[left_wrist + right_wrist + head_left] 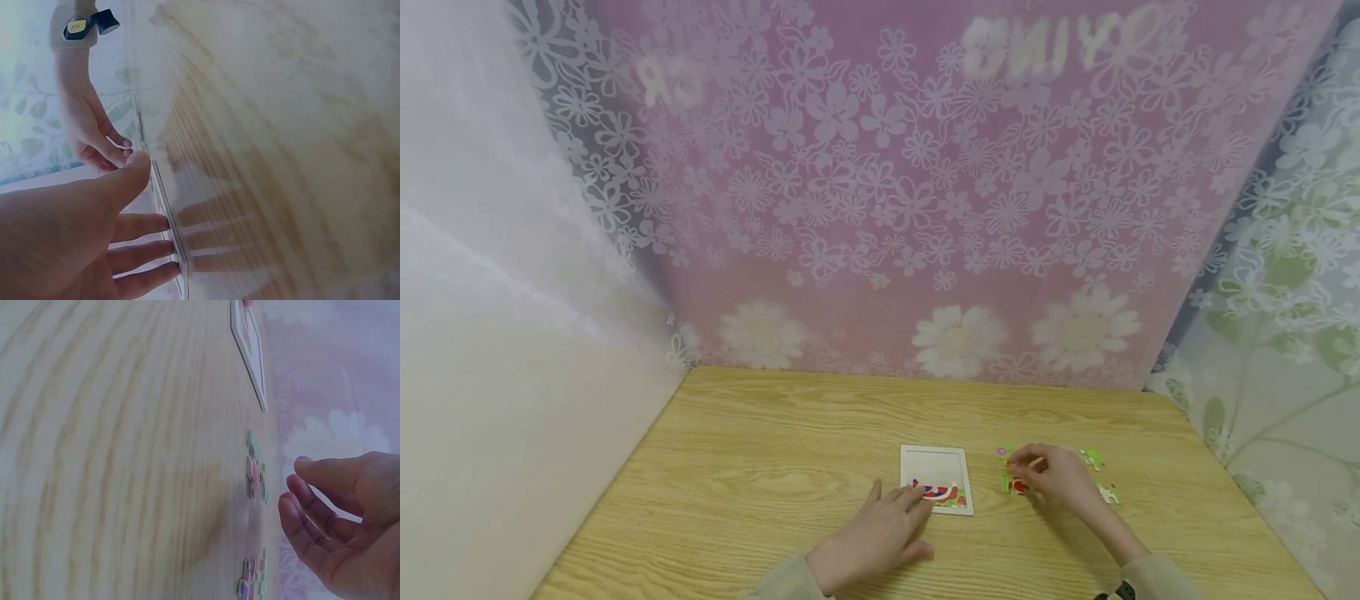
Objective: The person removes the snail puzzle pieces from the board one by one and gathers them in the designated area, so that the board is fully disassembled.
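Note:
A white-rimmed jigsaw puzzle tray (906, 467) lies on the wooden table, with joined colourful pieces (953, 495) along its near side and a bare upper part. My left hand (877, 533) rests its straight, spread fingers on the tray's near left; in the left wrist view the fingertips (164, 269) touch its edge. My right hand (1060, 482) hovers just above loose puzzle pieces (1006, 484) to the right of the tray. Thumb and fingers stand apart with nothing visible between them in the right wrist view, where the loose pieces (254, 478) lie below the hand (356, 519).
Beyond the right hand lie more loose pieces, a green one (1092, 457) and a white-and-green one (1108, 493). A flowered pink curtain (880, 208) closes off the table's back edge. Pale curtains hang at the left (512, 333) and right (1292, 400).

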A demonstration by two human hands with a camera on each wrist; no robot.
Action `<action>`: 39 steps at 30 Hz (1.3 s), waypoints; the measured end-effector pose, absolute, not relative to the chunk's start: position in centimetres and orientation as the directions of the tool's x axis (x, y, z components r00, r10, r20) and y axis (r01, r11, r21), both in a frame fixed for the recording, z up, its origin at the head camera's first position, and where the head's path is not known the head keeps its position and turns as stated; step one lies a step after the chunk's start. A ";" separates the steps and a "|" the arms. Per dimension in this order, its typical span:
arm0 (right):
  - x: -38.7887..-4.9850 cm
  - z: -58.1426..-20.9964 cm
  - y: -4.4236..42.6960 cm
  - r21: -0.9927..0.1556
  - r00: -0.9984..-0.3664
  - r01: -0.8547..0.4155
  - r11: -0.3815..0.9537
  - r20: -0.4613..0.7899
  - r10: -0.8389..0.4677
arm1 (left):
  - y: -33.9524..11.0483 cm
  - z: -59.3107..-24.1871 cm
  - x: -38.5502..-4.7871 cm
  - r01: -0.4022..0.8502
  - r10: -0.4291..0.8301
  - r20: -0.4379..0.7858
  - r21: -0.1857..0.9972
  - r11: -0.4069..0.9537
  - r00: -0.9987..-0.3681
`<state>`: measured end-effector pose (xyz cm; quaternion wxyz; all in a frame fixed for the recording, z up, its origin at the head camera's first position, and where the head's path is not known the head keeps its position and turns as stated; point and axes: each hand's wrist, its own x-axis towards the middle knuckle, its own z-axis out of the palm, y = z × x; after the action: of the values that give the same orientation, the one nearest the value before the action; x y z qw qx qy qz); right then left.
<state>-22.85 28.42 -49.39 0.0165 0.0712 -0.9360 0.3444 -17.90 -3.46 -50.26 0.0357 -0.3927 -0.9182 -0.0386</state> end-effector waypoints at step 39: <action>-23.3 -49.2 23.4 -0.699 -0.931 -0.326 0.637 0.122 -0.343 | -2.4 -50.5 -18.2 0.768 0.766 0.061 0.045 0.639 -0.640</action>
<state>-23.33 23.38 -49.23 -0.0111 0.1851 -0.9045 0.3839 -18.23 -2.36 -50.52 0.0184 -0.4236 -0.9051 -0.0332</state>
